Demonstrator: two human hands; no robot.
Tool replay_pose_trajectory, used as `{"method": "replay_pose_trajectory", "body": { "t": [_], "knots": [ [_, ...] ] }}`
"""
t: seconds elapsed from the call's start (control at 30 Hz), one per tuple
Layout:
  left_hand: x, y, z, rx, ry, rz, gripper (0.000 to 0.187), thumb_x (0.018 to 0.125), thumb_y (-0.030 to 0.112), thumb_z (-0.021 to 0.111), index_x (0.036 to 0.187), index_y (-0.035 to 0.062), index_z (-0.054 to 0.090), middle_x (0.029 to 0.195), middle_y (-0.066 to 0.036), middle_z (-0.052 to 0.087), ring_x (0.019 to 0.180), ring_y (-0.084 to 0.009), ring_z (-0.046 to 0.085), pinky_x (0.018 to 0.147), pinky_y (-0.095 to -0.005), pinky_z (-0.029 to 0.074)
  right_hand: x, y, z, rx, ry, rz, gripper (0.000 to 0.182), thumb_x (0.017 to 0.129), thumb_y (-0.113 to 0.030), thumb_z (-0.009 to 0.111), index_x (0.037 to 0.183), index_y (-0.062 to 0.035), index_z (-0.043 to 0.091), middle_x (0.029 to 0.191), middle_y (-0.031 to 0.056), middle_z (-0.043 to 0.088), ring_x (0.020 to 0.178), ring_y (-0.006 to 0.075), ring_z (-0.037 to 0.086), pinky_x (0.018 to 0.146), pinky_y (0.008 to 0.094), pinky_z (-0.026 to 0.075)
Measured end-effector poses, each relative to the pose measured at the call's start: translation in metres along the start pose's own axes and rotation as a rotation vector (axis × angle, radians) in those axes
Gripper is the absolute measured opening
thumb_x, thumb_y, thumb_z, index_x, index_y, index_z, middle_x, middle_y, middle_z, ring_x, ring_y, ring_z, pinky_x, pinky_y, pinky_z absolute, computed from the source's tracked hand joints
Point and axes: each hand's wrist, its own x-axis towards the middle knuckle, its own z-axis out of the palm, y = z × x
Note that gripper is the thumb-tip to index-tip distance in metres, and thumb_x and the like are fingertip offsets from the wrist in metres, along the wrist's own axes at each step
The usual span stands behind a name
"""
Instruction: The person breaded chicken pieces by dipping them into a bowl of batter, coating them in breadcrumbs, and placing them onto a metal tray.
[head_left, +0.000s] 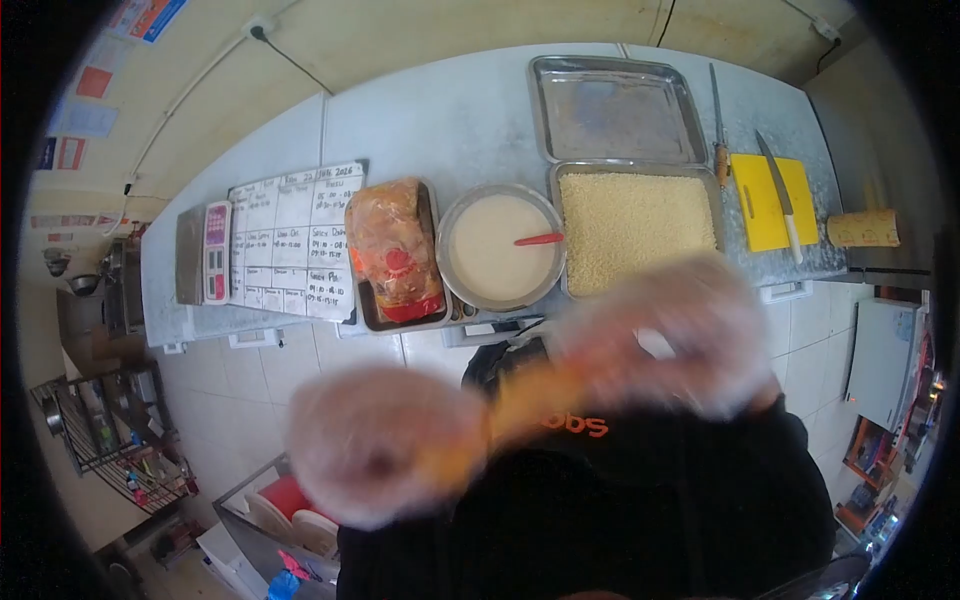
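Both of my hands are in clear plastic gloves and smeared by motion, in front of the counter's near edge. Between them stretches a blurred yellow-orange strip (535, 400), its kind not clear. My left hand (385, 440) is closed around one end, over the floor side. The other end runs into my right hand (675, 340), closed near the front of the crumb tray. White crumbs fill that metal tray (640, 215). Left of it stands a metal bowl (452, 215) of pale batter (495, 250), with a red-handled utensil (540, 240) in it.
A plastic-wrapped package of meat (395, 250) lies in a smaller tray (432, 200). Further left are a written whiteboard (290, 240) and a scale (215, 250). An upper metal tray (615, 110), a knife (780, 190) on a yellow board (755, 210) and a sharpening rod (718, 120) are also on the counter.
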Motion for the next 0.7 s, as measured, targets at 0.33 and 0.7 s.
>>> {"method": "replay_pose_trajectory", "body": {
  "t": [0.33, 0.7],
  "knots": [
    [-0.029, -0.221, 0.077, 0.373, -0.388, -0.521, 0.018, 0.081, 0.019, 0.073, 0.096, 0.0087, 0.071, 0.088, -0.016, 0.069, 0.084, -0.0323, 0.066, 0.076, -0.0409, 0.051, -0.007, 0.26, 0.146, -0.771, -0.168, 0.517, 0.021, 0.091, -0.021, 0.056, 0.101, -0.0096, 0.071, 0.094, 0.0146, 0.072, 0.093, 0.0304, 0.069, 0.081, 0.0456, 0.048],
    [-0.047, -0.233, 0.122, 0.614, -0.255, -0.306, 0.02, 0.079, 0.019, 0.066, 0.099, 0.0155, 0.067, 0.096, -0.01, 0.069, 0.096, -0.0285, 0.066, 0.083, -0.0426, 0.052, -0.021, 0.236, 0.13, -0.814, -0.076, 0.625, 0.019, 0.086, -0.018, 0.056, 0.092, -0.0085, 0.071, 0.093, 0.013, 0.071, 0.092, 0.0291, 0.067, 0.079, 0.0446, 0.045]
  ]
}}
